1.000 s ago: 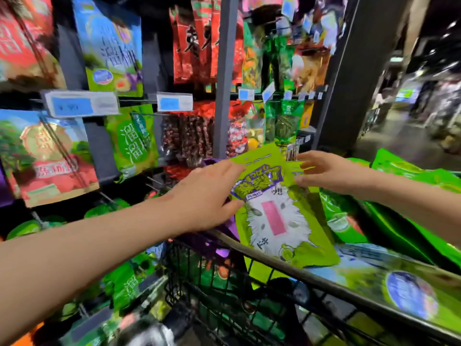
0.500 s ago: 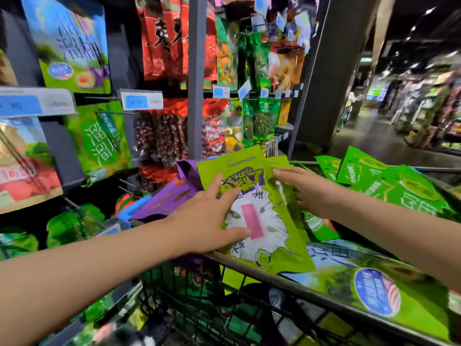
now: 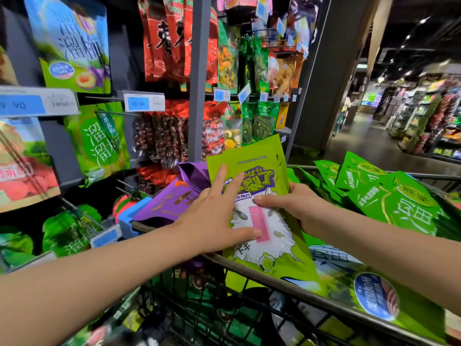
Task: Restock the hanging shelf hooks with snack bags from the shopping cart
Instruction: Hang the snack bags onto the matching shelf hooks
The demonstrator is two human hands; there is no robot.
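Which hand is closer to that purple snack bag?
Left. The left hand lies right beside the purple snack bag; the right hand grips the lime-green snack bag, farther off.

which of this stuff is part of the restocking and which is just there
In the job: lime green bag, gripped by right hand, left hand flat on it; purple bag; green bags; cart; shelf hook.
Just there: price tag; grey pillar; far aisle shelves.

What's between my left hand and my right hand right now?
In the head view, the lime-green snack bag: your left hand rests flat on its front, your right hand grips its right edge, and its pink patch shows between them.
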